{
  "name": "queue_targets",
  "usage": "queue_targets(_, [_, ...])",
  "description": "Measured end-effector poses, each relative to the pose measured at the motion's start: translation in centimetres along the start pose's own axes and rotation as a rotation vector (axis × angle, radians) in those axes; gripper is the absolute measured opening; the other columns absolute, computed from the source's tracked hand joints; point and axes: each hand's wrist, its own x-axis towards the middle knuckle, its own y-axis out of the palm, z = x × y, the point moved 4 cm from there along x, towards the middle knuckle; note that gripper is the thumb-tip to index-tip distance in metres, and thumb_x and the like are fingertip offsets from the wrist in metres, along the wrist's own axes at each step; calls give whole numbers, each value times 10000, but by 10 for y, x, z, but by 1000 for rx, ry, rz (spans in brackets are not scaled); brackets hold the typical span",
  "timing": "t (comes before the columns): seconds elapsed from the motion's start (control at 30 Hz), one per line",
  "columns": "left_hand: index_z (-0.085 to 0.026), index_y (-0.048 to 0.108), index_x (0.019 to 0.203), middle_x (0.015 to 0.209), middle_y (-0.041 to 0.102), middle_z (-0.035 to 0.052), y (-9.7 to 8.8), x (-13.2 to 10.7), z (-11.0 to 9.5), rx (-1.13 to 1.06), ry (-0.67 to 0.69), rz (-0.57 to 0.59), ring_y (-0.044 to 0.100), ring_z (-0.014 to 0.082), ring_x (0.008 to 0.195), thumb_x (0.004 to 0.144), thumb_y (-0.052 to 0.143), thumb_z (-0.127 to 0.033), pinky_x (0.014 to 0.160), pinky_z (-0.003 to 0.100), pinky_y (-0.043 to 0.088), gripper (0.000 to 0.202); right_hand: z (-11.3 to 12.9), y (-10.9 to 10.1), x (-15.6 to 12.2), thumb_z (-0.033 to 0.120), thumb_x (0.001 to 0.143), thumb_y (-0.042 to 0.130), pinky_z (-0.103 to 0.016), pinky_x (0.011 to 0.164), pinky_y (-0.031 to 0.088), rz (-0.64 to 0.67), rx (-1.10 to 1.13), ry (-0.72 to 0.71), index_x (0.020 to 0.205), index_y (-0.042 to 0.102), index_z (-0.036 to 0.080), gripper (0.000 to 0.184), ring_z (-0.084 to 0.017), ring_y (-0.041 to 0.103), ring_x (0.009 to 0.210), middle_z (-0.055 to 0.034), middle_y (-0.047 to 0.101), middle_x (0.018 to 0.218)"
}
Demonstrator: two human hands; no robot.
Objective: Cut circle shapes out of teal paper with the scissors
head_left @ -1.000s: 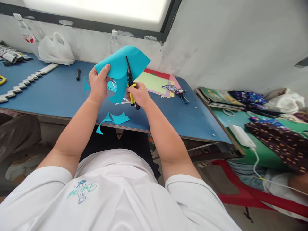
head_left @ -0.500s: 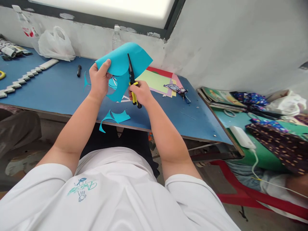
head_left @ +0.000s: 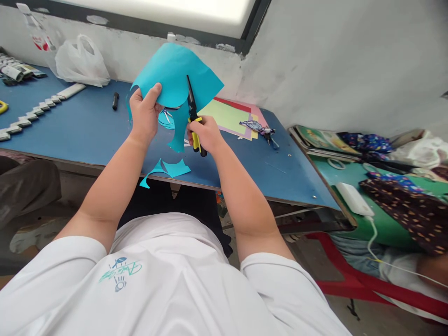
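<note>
My left hand (head_left: 145,109) pinches a sheet of blue paper (head_left: 171,70) at its lower left edge, thumb on top, holding it above the table. My right hand (head_left: 205,135) is closed round the yellow and black handles of a pair of scissors (head_left: 192,105). The black blades lie across the sheet, pointing away from me. A partly cut strip of the same paper hangs down beside the blades, over the table. Blue paper scraps (head_left: 177,169) lie at the table's front edge, one curling over it. Several cut blue pieces (head_left: 166,120) lie behind my left hand.
Coloured paper sheets (head_left: 227,119) lie on the blue table (head_left: 94,126) to the right, with a patterned pouch-like item (head_left: 259,128) on them. A black marker (head_left: 115,101), a plastic bag (head_left: 82,63) and a folded paper strip (head_left: 35,113) are to the left. A green table (head_left: 325,179) adjoins at right.
The blue sheet has opened out and its upper edge has risen. The cut strip hangs straighter beside the scissors. Both hands keep their grip and have barely moved.
</note>
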Motion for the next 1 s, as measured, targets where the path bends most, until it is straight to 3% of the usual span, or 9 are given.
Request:
queue_targets(0.17, [-340, 309, 718, 652, 144, -18, 1, 0, -3, 6, -17, -5, 364, 217, 719, 337, 906, -1200, 721, 424, 282, 1114, 0, 0, 0, 464, 916, 823, -335, 565, 555, 1, 14, -4, 812, 532, 293, 353, -183, 603, 577, 5, 619, 663])
queue_targets(0.33, [-336, 251, 747, 701, 73, -23, 1, 0, -2, 28, -8, 36, 411, 227, 748, 382, 878, -1219, 748, 426, 281, 1143, 2, 1, -2, 432, 894, 806, -339, 560, 552, 13, 19, -1, 779, 539, 293, 322, -182, 604, 563, 4, 615, 655])
queue_targets(0.53, [-330, 250, 743, 628, 97, -29, -2, 5, 4, 18, -5, 14, 389, 218, 728, 361, 888, -1214, 714, 424, 290, 1155, 2, 1, -1, 402, 885, 775, -334, 545, 534, 7, 4, 3, 778, 535, 290, 285, -181, 596, 553, 7, 608, 646])
queue_targets(0.67, [-342, 264, 759, 597, 161, -26, -6, 8, 8, 6, -10, 33, 460, 232, 733, 449, 914, -1161, 716, 435, 330, 1091, 3, 1, -2, 431, 895, 778, -322, 557, 546, 17, -14, 10, 803, 525, 290, 304, -169, 590, 554, 15, 597, 647])
queue_targets(0.83, [-379, 326, 814, 582, 272, -33, -14, 13, 17, 75, -57, 92, 611, 240, 844, 619, 877, -1094, 824, 444, 490, 924, 7, 1, -4, 417, 895, 767, -325, 566, 547, 38, -40, 14, 794, 515, 292, 299, -176, 595, 555, 12, 602, 630])
queue_targets(1.0, [-413, 464, 897, 717, 604, -45, -13, 16, 27, -72, -75, 97, 682, 247, 1007, 607, 1002, -903, 986, 469, 582, 783, 7, 3, -4, 389, 883, 739, -330, 560, 533, 25, -43, 20, 776, 525, 294, 257, -184, 584, 552, 9, 593, 602])
